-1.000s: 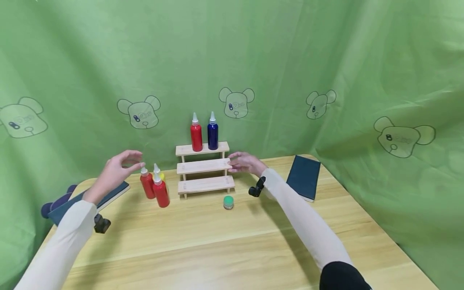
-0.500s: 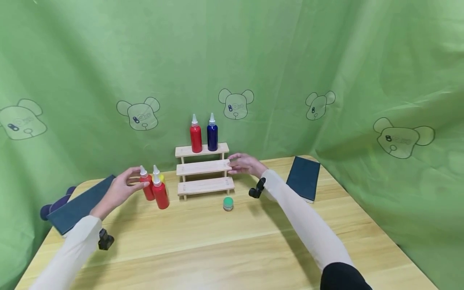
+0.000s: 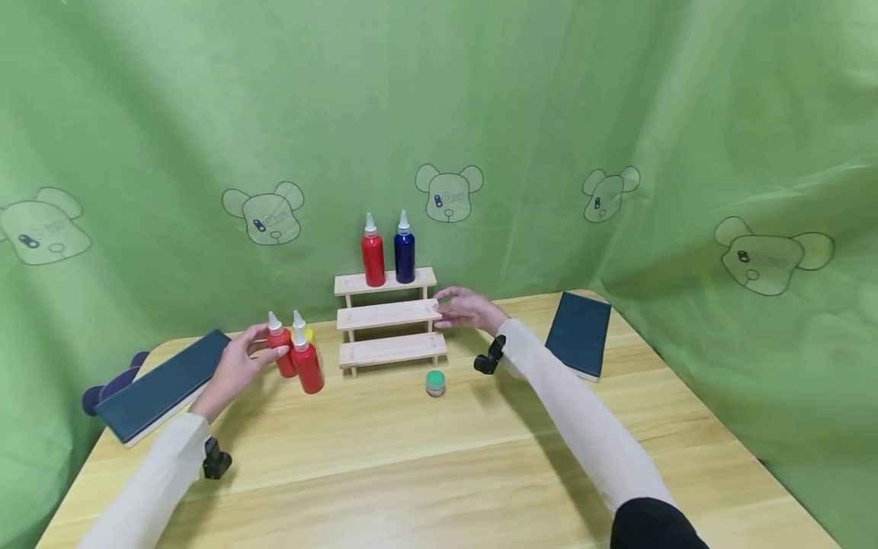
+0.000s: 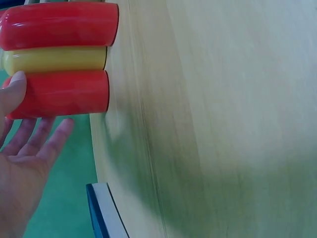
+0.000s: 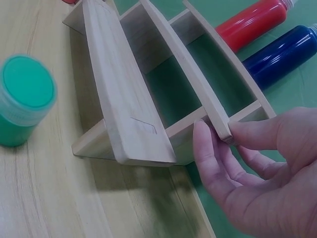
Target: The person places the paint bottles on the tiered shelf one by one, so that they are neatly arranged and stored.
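Note:
In the head view, my left hand (image 3: 240, 367) is at a red squeeze bottle (image 3: 282, 351), standing upright on the table. The left wrist view has the thumb (image 4: 15, 91) against that bottle's near side, with the fingers reaching behind it. Beside it stand a yellow squeeze bottle (image 4: 59, 59), mostly hidden in the head view, and another red squeeze bottle (image 3: 308, 369). My right hand (image 3: 471, 310) pinches the right end of the middle step of a three-step wooden rack (image 5: 130, 99). On its top step stand a red squeeze bottle (image 3: 373, 259) and a dark blue one (image 3: 405, 255).
A small green-lidded jar (image 3: 435, 383) stands in front of the rack's right end. Dark notebooks lie at both sides, a left notebook (image 3: 165, 387) and a right notebook (image 3: 579, 334). Purple rounded shapes (image 3: 115, 385) show behind the left one. A green curtain (image 3: 521, 114) hangs behind the table.
My left hand has come down and to the right from above the bottles to the left red squeeze bottle. The right hand has kept its hold on the rack.

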Action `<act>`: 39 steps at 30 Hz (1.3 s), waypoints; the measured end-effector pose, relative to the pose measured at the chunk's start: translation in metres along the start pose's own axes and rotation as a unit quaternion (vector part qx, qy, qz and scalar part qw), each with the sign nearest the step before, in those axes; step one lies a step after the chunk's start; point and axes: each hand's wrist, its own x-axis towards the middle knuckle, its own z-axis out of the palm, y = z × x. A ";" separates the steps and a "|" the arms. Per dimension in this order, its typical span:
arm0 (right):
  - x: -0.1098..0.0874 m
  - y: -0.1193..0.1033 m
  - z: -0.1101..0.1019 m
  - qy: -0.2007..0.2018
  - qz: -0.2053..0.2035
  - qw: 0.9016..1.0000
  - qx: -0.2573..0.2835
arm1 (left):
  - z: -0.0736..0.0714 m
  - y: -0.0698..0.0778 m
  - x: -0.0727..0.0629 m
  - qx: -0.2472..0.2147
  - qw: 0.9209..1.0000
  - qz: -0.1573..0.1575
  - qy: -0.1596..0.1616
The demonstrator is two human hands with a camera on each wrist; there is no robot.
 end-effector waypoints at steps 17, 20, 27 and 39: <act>-0.001 0.002 0.000 0.009 0.011 0.999 0.029 | 0.000 0.009 0.002 0.051 0.998 0.022 -0.015; -0.003 0.001 0.000 0.013 0.013 0.999 0.035 | 0.000 0.010 0.004 0.050 0.998 0.024 -0.017; 0.000 0.000 -0.001 0.022 0.008 0.999 0.047 | 0.001 0.010 0.001 0.048 0.999 0.017 -0.002; 0.000 0.003 -0.006 0.020 -0.001 0.999 0.042 | -0.029 0.046 0.010 0.046 0.994 0.007 0.097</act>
